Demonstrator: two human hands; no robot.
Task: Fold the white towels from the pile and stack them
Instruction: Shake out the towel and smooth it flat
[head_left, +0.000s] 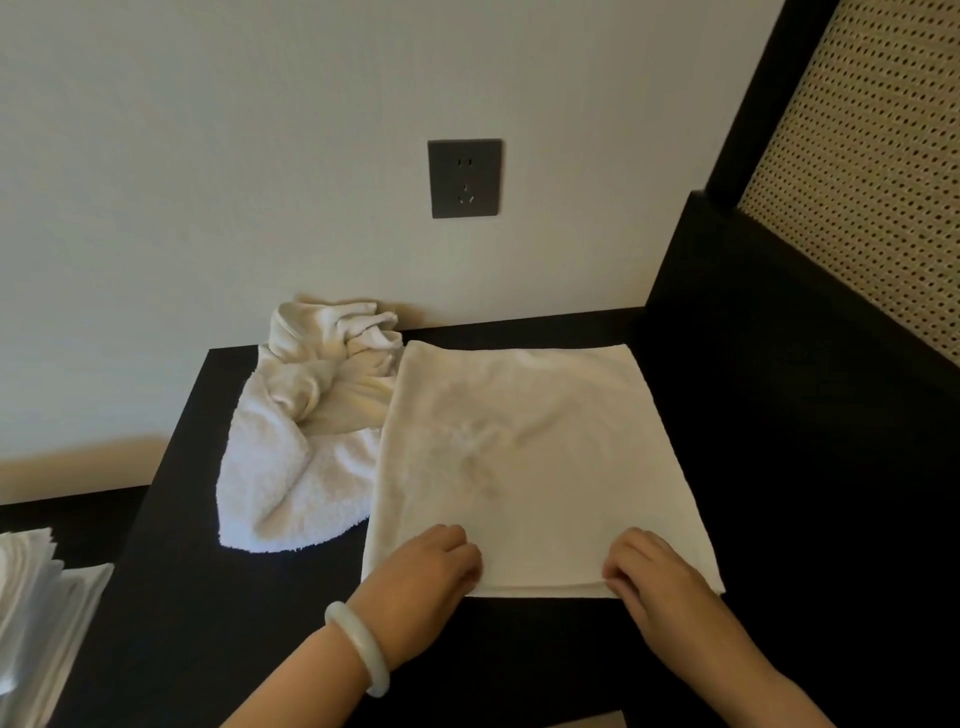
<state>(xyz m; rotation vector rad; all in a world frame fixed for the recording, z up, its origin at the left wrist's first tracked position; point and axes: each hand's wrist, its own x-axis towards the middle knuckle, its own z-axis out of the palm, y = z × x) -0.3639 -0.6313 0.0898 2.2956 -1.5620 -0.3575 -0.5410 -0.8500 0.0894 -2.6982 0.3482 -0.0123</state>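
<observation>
A bedroom or hotel guest room, to judge by its furnishings. A dark table (260, 597) stands against a plain cream wall (208, 156), where a dark grey power socket (465, 177) is set above the tabletop. On the right rises a cane-weave panel (872, 182) in a black frame (753, 93), the sort used for a headboard, just beside the table's right end. White terry linen adds to the picture: a crumpled pile of towels (311, 426) at the far left of the table, a flat towel (530, 457) touching it, and, blurred at the near left, what looks like stacked white cloths (31, 597).
</observation>
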